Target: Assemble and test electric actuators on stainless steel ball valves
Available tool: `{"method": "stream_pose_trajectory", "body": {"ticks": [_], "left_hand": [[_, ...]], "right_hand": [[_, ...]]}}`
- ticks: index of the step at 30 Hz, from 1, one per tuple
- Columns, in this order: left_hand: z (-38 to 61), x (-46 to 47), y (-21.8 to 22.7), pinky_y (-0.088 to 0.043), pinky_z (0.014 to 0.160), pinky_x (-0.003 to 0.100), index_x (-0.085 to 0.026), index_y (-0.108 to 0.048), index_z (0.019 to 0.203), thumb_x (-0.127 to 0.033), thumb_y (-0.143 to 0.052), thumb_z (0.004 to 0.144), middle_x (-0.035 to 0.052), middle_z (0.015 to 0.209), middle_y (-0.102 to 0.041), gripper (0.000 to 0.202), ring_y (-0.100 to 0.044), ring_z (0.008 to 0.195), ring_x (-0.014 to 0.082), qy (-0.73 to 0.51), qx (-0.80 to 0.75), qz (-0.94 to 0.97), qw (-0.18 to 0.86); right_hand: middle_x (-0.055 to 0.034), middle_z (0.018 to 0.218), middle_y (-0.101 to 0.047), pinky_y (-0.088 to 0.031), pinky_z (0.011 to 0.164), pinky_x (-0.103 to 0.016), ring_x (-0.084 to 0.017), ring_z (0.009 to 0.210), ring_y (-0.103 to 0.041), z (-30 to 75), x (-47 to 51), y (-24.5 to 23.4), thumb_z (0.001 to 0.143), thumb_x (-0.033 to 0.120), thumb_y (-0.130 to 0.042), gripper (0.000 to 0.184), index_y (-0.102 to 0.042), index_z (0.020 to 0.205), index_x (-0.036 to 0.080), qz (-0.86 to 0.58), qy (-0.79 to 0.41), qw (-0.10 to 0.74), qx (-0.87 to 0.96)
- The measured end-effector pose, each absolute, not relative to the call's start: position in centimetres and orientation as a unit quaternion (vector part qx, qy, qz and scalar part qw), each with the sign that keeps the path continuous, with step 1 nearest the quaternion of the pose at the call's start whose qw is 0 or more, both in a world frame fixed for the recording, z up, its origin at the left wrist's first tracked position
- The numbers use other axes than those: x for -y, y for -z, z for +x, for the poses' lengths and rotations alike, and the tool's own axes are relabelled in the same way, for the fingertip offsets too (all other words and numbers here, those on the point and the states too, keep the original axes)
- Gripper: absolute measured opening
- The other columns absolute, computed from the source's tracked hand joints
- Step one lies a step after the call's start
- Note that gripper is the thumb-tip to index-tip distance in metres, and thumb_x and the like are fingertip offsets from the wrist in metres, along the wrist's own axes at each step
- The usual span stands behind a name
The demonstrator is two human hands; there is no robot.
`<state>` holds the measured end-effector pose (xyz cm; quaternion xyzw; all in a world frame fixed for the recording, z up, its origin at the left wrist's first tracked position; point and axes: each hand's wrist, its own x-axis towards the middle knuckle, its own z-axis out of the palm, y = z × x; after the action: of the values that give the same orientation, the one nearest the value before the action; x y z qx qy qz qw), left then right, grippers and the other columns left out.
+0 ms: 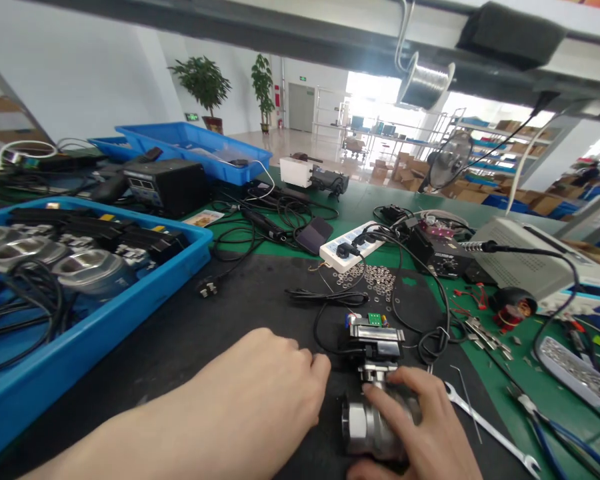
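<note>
Head camera view: the person's bare left hand [280,380] shows only its back, the fingers curled inward and the tips hidden beneath, so I cannot tell whether it has hold of anything. Close beside it, at the lower middle, a silver metal valve with a hexagonal end [356,427] lies on a black work mat [190,393], its right side covered by the right hand [420,417]. That hand is half open, fingers and thumb bent around the valve and holding it; the thumb is cut off by the bottom edge. A black-and-silver box-shaped actuator [377,341] with a small green circuit board [375,320] sits at the valve's far end. Leftward, a blue plastic tray [115,327] of similar metal valves [93,270] runs out of the picture. Past the mat, the green bench top [365,190] carries a white power strip [350,245], scattered small metal rings [380,283], tangled black cables and, rightward, a silver open-ended wrench [490,427] and blue-handled pliers [540,427], partly out of frame. Beyond stretch a pale glossy floor [300,143], leafy potted plants [203,83], a grey door [301,107] and brown cardboard boxes [410,167], with shelving washed out against bright windows.
</note>
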<state>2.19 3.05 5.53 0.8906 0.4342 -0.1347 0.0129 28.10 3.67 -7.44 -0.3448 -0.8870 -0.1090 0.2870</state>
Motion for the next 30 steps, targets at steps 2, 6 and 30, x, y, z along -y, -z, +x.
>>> {"method": "stream_pose_trajectory", "body": {"ticks": [2,6,30], "left_hand": [[2.3,-2.6,-5.3,-0.043,0.053,0.034,-0.021,-0.075,0.100,-0.021,-0.070,0.089,0.0067,0.088,-0.075,0.012,-0.072,0.067,0.0273,0.150,-0.412,0.898,0.021],[2.7,-1.7,-4.7,-0.047,0.062,0.033,-0.017,-0.075,0.090,-0.011,-0.069,0.085,0.0099,0.085,-0.076,0.010,-0.072,0.068,0.0237,0.094,-0.427,0.899,0.036],[5.1,-5.2,1.4,-0.056,0.068,0.033,-0.020,-0.068,0.096,-0.007,-0.062,0.090,0.0043,0.096,-0.070,0.015,-0.070,0.081,0.0237,-0.017,-0.344,0.930,0.128]], "right_hand": [[-0.0135,0.118,-0.051,-0.061,0.074,-0.042,-0.031,0.101,-0.059,27.8,-3.4,8.0,0.046,0.055,-0.099,0.084,-0.069,0.119,0.027,-0.360,0.105,0.270,0.887],[-0.0119,0.124,-0.044,-0.064,0.073,-0.032,-0.026,0.101,-0.062,27.9,-2.7,9.5,0.049,0.027,-0.094,0.077,-0.070,0.122,0.030,-0.403,0.074,0.263,0.873],[-0.0090,0.114,-0.045,-0.055,0.083,-0.029,-0.020,0.103,-0.054,29.2,-3.8,9.0,0.077,0.027,-0.078,0.056,-0.059,0.129,0.021,-0.415,-0.008,0.406,0.815]]}}
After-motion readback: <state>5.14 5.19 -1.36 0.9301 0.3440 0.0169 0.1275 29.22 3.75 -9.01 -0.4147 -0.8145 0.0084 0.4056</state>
